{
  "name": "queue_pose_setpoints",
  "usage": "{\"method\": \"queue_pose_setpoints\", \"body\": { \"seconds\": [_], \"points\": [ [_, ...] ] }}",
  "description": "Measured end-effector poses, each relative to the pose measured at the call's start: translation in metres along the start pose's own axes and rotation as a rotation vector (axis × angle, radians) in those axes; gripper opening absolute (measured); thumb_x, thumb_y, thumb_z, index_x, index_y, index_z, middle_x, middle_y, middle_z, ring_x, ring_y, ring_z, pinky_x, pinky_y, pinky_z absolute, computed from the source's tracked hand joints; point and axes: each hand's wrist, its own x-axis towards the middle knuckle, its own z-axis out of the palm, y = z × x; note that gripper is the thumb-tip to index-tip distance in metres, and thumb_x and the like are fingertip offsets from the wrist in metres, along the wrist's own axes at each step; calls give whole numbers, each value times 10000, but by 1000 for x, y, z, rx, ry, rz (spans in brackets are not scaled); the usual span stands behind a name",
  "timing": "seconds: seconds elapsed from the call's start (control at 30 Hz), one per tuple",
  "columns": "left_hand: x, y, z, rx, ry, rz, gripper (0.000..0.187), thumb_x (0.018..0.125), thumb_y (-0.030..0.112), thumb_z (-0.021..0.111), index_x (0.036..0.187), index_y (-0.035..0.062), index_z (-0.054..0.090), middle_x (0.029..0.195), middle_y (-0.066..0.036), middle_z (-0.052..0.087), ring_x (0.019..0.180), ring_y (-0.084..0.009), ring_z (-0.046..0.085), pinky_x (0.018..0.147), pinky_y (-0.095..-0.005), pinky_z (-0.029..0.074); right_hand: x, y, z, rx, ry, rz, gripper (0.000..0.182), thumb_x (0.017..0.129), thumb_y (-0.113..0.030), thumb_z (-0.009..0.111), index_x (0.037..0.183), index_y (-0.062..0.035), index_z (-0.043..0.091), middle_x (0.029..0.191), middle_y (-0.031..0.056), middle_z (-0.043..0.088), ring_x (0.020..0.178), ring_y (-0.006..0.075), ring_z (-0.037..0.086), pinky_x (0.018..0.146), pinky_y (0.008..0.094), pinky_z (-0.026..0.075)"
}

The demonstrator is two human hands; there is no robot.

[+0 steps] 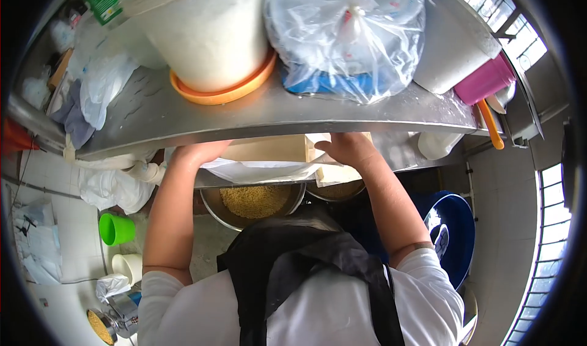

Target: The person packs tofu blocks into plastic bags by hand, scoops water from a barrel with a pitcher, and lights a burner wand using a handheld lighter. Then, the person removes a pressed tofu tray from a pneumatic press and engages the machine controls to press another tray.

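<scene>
Both my arms reach under the edge of an upper steel shelf. My left hand [205, 152] is at the left end of a pale rectangular block or box [269, 149]; its fingers are hidden by the shelf. At the block's right end is my right hand [347, 148], with the thumb showing and the other fingers hidden under the shelf edge. White cloth or plastic [260, 171] lies along the block's near side, and a pale yellowish piece [337, 174] sits below my right hand.
On the upper shelf [244, 118] stand a white bucket [208, 40] on an orange base, a bagged container [348, 40] and a pink container [486, 80]. Below are a metal bowl of yellow grains [255, 201], a blue drum [458, 242] and a green bucket [117, 229].
</scene>
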Motion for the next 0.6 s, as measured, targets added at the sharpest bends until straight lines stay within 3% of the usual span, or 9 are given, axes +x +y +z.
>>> {"method": "queue_pose_setpoints", "body": {
  "seconds": [0.07, 0.1, 0.13, 0.17, 0.23, 0.27, 0.33, 0.43, 0.6],
  "points": [
    [16, -20, 27, 50, 75, 11, 661, 988, 519, 658, 1508, 130, 534, 1502, -127, 602, 1318, -335, 593, 1122, -424, 467, 7, -24, -38, 39, 45, -29, 437, 869, -231, 818, 1236, -44, 673, 1093, 196, 728, 1074, 401, 673, 904, 466, 539],
    [18, -25, 37, 79, 275, 111, 493, 989, 433, 657, 1336, 84, 620, 1338, -159, 668, 1189, -363, 637, 1038, -444, 503, 12, -36, -54, 59, 90, -52, 267, 901, -176, 773, 1097, -9, 703, 1057, 187, 726, 1012, 377, 676, 878, 459, 538],
    [20, -30, 42, 105, 474, 217, 356, 990, 346, 656, 1164, 39, 705, 1175, -191, 735, 1060, -392, 681, 954, -463, 539, 10, -26, -59, 55, 103, -32, 267, 901, -176, 773, 1097, -9, 703, 1057, 187, 726, 1012, 377, 676, 878, 459, 538],
    [22, -36, 43, 111, 463, 241, 356, 990, 346, 656, 1164, 39, 705, 1175, -191, 735, 1060, -392, 681, 954, -463, 539, 7, -13, -64, 86, 150, 51, 249, 911, -159, 744, 1106, -8, 704, 1057, 196, 728, 1013, 382, 679, 877, 459, 540],
    [25, -48, 46, -425, 92, -244, 353, 998, 340, 660, 1188, 46, 700, 1155, -197, 723, 1082, -314, 693, 967, -401, 537, -6, 34, -63, 92, 327, 61, 201, 944, -113, 667, 1109, -5, 707, 1044, 197, 735, 1008, 381, 686, 868, 454, 544],
    [21, -54, 54, -419, 82, -231, 353, 998, 340, 660, 1188, 46, 700, 1155, -197, 723, 1082, -314, 693, 967, -401, 537, -12, 67, -56, 124, 402, 57, 201, 951, -119, 664, 1109, -4, 707, 1066, 198, 735, 1019, 380, 686, 868, 462, 544],
    [8, -61, 71, -336, 383, 307, 305, 1031, 242, 652, 1236, 19, 680, 1111, -157, 719, 1074, -201, 702, 960, -333, 534, -21, 148, -28, 23, 426, 154, 208, 944, -126, 675, 1109, -4, 709, 1088, 208, 731, 1027, 373, 686, 871, 462, 546],
    [-39, -10, 59, -597, 280, 308, 323, 1067, 203, 647, 1278, -41, 657, 1146, -85, 728, 966, -124, 688, 891, -297, 549, -25, 247, 39, 57, 603, 263, 216, 936, -140, 693, 1102, -3, 708, 1094, 208, 730, 1032, 370, 689, 866, 468, 546],
    [-87, 12, 79, -752, 352, 309, 281, 1066, 161, 643, 1256, -44, 669, 1078, -78, 739, 969, -148, 702, 887, -306, 553, 3, 251, 72, 147, 543, 381, 220, 935, -141, 694, 1106, -3, 708, 1101, 209, 730, 1042, 369, 690, 873, 467, 546]
  ]
}}
